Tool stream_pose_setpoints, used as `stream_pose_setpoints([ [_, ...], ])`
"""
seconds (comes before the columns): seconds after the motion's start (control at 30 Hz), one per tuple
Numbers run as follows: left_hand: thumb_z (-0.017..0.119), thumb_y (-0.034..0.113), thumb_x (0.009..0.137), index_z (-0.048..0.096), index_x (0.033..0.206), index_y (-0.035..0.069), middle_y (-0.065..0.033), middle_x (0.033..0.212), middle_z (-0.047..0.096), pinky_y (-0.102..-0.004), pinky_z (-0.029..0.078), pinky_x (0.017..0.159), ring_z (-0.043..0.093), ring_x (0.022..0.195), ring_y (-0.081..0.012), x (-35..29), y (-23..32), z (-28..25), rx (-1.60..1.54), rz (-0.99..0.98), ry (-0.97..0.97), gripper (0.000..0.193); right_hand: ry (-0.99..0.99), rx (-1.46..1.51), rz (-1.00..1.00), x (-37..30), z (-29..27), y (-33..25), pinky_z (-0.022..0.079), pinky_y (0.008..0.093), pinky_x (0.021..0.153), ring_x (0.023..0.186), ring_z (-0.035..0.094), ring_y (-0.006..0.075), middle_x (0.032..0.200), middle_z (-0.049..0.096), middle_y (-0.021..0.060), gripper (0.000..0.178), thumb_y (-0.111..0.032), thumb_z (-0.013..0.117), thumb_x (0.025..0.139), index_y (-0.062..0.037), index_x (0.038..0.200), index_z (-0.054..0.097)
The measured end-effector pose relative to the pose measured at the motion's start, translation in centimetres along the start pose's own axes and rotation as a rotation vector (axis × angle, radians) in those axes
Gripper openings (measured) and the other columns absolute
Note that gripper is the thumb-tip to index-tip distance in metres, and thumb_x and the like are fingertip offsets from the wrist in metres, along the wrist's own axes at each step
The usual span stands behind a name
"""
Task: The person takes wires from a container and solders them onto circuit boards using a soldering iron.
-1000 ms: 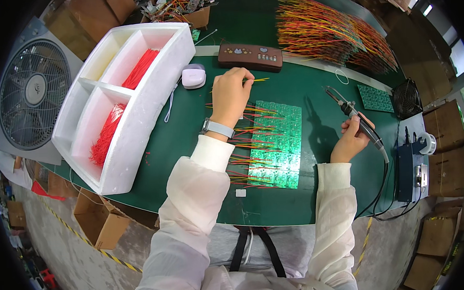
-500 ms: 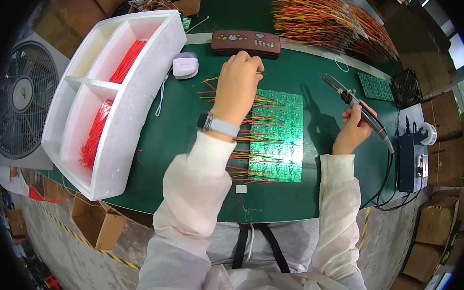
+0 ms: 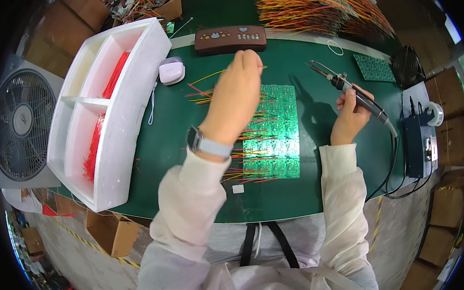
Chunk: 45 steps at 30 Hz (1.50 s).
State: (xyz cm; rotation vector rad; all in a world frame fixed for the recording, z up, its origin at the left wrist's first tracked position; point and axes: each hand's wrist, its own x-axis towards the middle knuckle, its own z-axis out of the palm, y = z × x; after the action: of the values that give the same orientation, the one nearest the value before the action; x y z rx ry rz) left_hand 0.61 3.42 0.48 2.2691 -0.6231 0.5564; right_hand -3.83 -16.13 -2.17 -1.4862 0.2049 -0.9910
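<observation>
A green panel of circuit boards [image 3: 282, 137] lies on the table in front of me, with red and yellow wires [image 3: 233, 172] sticking out along its left side. Above its upper left corner is my left hand [image 3: 235, 95], fingers pinched on a thin yellow wire [image 3: 207, 75]; the wire's tip shows just past the fingertips. My right hand [image 3: 350, 122] grips a soldering iron [image 3: 367, 104] to the right of the panel. The iron's tip points up and left, apart from the boards.
A white foam box [image 3: 118, 151] with red wires stands at left beside a fan [image 3: 23, 118]. Behind are an earbud case [image 3: 172, 72], a brown case [image 3: 230, 40] and a large wire bundle [image 3: 319, 12]. At right sit another board panel [image 3: 374, 68] and a blue soldering station [image 3: 417, 146].
The view has shifted slightly. My left hand stays above the panel's upper left corner, and more of the yellow wire shows to its left. My right hand still holds the soldering iron.
</observation>
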Motion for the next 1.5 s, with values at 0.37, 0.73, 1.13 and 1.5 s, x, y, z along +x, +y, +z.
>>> stream_pose_setpoints([
  [0.37,0.057,0.0,0.07,0.053,0.076,0.0,-0.0074,0.073,0.048,-0.0299,0.041,0.059,0.05,0.066,-0.0208,-2.6,-0.4,1.7,-0.167,0.051,-0.067,0.008,-0.173,0.046,0.071,-2.6,-1.2,-1.5,0.037,0.0187,0.044,0.05,0.047,0.0091,0.064,0.048,0.0044,0.013,-0.006,0.052,0.075,-0.0002,0.086,0.047],
  [0.73,0.058,0.001,0.069,0.055,0.075,0.0,-0.0053,0.07,0.047,-0.0251,0.041,0.056,0.051,0.065,-0.0156,-1.9,-0.9,2.0,-0.155,0.079,-0.125,0.006,-0.217,-0.02,0.059,-2.8,-1.4,-1.8,0.037,0.0194,0.041,0.046,0.046,0.0088,0.062,0.048,0.0046,0.015,-0.009,0.055,0.075,0.0017,0.08,0.046],
  [1.13,0.06,0.002,0.068,0.056,0.074,0.001,-0.0041,0.068,0.046,-0.0248,0.039,0.054,0.048,0.063,-0.0149,-1.8,-0.9,2.1,-0.152,0.117,-0.129,0.007,-0.237,0.005,0.07,-2.9,-1.4,-1.9,0.038,0.0187,0.04,0.046,0.047,0.0087,0.059,0.049,0.005,0.014,-0.009,0.056,0.075,0.0012,0.077,0.046],
  [1.5,0.061,0.001,0.067,0.057,0.073,0.001,-0.0041,0.066,0.047,-0.0255,0.039,0.054,0.047,0.063,-0.0154,-1.8,-0.8,2.1,-0.137,0.13,-0.116,0.007,-0.251,0.008,0.097,-2.9,-1.3,-1.9,0.039,0.0193,0.039,0.046,0.048,0.0089,0.061,0.048,0.0045,0.015,-0.009,0.057,0.075,0.0008,0.075,0.046],
])
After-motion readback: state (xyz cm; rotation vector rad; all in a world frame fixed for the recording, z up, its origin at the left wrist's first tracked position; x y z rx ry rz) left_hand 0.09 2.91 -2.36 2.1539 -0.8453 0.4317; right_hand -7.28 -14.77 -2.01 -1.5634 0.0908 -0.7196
